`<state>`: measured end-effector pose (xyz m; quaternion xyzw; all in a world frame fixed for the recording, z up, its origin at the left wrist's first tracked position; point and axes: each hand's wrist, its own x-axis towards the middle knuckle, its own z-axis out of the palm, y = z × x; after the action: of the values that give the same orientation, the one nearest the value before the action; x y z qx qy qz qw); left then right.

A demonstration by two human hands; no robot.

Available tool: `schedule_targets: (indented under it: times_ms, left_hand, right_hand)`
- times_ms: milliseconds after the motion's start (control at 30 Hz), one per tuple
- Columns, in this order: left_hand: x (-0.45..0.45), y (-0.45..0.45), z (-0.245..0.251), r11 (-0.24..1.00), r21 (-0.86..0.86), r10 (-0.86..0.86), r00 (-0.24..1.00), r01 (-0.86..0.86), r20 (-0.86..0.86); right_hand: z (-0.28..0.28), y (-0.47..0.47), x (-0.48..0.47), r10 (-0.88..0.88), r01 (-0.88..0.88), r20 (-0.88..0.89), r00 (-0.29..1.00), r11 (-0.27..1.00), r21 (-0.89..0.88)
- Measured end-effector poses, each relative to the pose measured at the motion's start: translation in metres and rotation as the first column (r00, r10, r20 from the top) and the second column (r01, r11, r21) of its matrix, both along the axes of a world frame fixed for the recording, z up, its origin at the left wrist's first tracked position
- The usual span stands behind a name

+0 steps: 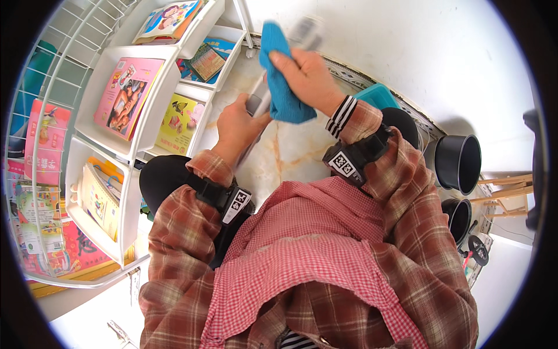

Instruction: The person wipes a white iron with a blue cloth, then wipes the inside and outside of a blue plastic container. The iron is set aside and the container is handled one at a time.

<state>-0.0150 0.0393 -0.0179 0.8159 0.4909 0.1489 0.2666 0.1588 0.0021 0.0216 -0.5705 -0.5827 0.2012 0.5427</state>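
Note:
My left hand (242, 126) grips a long, flat white-and-grey object (307, 31). Motion blurs it, so I cannot tell what it is; it slants from near my left knee up toward the wall. In my right hand (316, 80) is a folded blue cloth (281, 87), the thumb pressed on its upper part. The cloth lies over the middle of the long object and hides part of it. Both hands are above the marbled tile floor (281, 155), beyond my knees.
White plastic bins (152, 104) holding books and papers stand at left, beside a white wire rack (48, 131). A teal plastic container (378, 97) sits by the patterned baseboard at right. Two black pots (457, 163) and a wooden stool (505, 187) are farther right.

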Motion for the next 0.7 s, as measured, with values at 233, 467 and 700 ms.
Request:
schedule_targets:
  times_ms: [233,467,700]
  left_hand:
    - [0.008,-0.015,-0.002,0.811,0.443,-0.354,0.923,0.384,-0.152]
    - [-0.003,0.004,0.018,0.694,0.365,-0.447,0.769,0.620,-0.457]
    - [0.000,0.006,0.030,0.673,0.385,-0.419,0.755,0.631,-0.504]
  right_hand:
    - [-0.016,-0.004,0.024,-0.037,0.031,-0.020,0.999,0.966,-0.258]
    - [-0.050,-0.034,0.003,0.477,-0.413,0.049,0.878,0.804,-0.428]
    - [-0.054,-0.030,-0.019,0.285,-0.162,0.263,0.922,0.900,-0.405]
